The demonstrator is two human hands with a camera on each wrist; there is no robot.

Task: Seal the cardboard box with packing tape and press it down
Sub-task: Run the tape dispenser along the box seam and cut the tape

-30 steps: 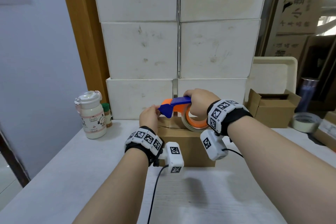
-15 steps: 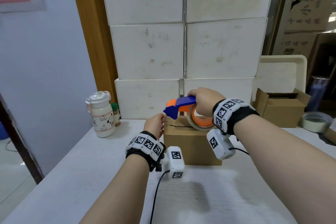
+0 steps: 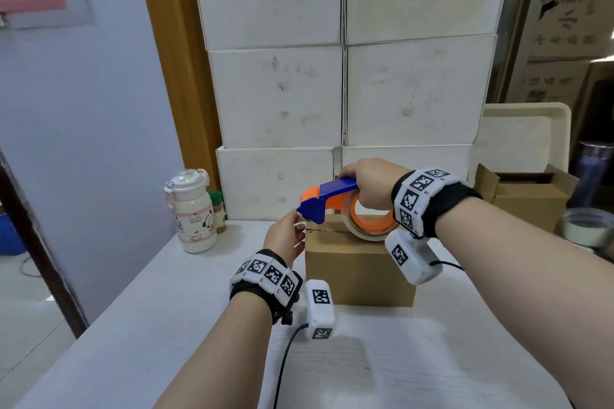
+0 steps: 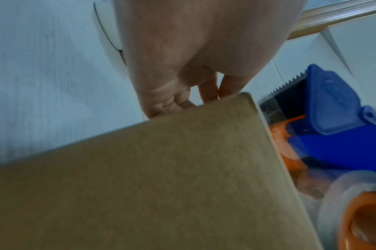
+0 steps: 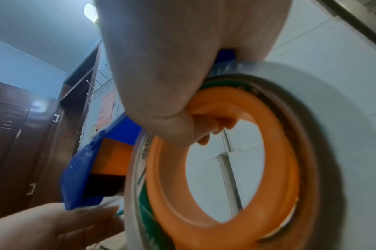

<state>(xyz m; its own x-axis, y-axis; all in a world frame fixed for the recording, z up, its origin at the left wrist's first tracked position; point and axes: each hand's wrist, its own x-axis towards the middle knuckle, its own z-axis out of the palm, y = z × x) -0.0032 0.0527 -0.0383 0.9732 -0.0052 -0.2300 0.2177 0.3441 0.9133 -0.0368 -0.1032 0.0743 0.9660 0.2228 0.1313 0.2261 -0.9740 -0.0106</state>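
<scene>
A small brown cardboard box (image 3: pixel 358 269) stands on the white table, flaps closed with a seam across its top. My right hand (image 3: pixel 365 186) grips the blue and orange tape dispenser (image 3: pixel 327 197) by its handle, fingers curled through the orange core. The clear tape roll (image 3: pixel 368 226) rests on the box's top. The dispenser's nose juts past the box's left top edge. My left hand (image 3: pixel 285 239) lies with straight fingers against the upper left side of the box. In the right wrist view a clear strip runs from the dispenser (image 5: pixel 79 177) down to the left hand (image 5: pixel 65 225).
A white bottle (image 3: pixel 192 212) and a small spice jar (image 3: pixel 217 209) stand at the back left. Stacked white boxes (image 3: pixel 342 76) form a wall just behind. An open cardboard box (image 3: pixel 528 196), a white tray (image 3: pixel 525 136) and another tape roll (image 3: pixel 584 226) sit at the right.
My left hand has slid from the box's top left corner down onto its left side. The right hand and dispenser stay over the top, barely shifted.
</scene>
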